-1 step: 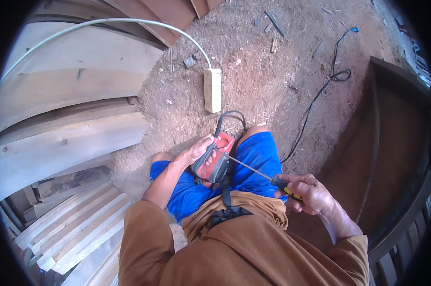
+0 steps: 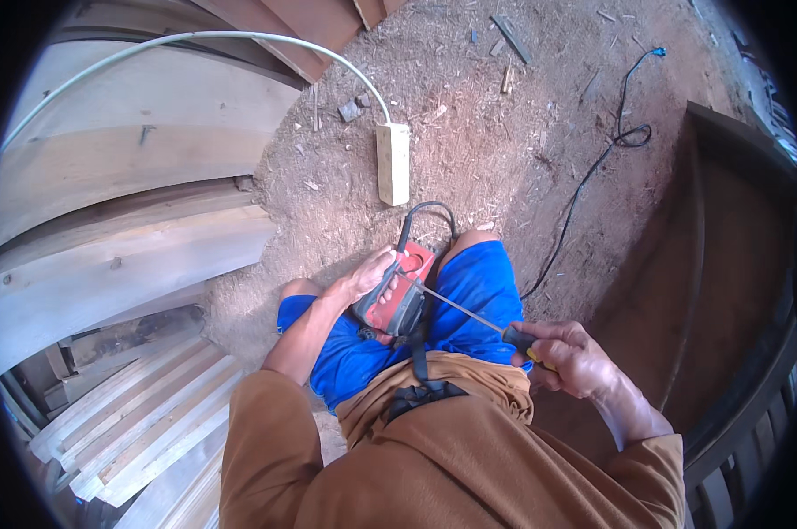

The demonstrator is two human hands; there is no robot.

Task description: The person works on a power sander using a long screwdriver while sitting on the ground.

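Note:
A red and black corded power tool [image 2: 413, 259] rests in my lap between my thighs; its exact kind is unclear. My left hand [image 2: 369, 275] is wrapped round its near-left side. From the right, my right hand [image 2: 575, 360] grips the dark and yellow handle of a long screwdriver [image 2: 458, 308]. The thin shaft points up and left, and its tip meets the tool's casing beside my left fingers. What the tip sits in is too small to make out. The tool's black cord [image 2: 429, 205] loops up and over toward my right knee.
A cream extension socket block [image 2: 393, 167] on a pale cable lies on the dusty ground ahead. Further right runs a black cord [image 2: 592, 170] with a blue plug. Stacked boards [image 2: 134, 247] line my left; a large dark wooden piece [image 2: 725, 264] stands on my right.

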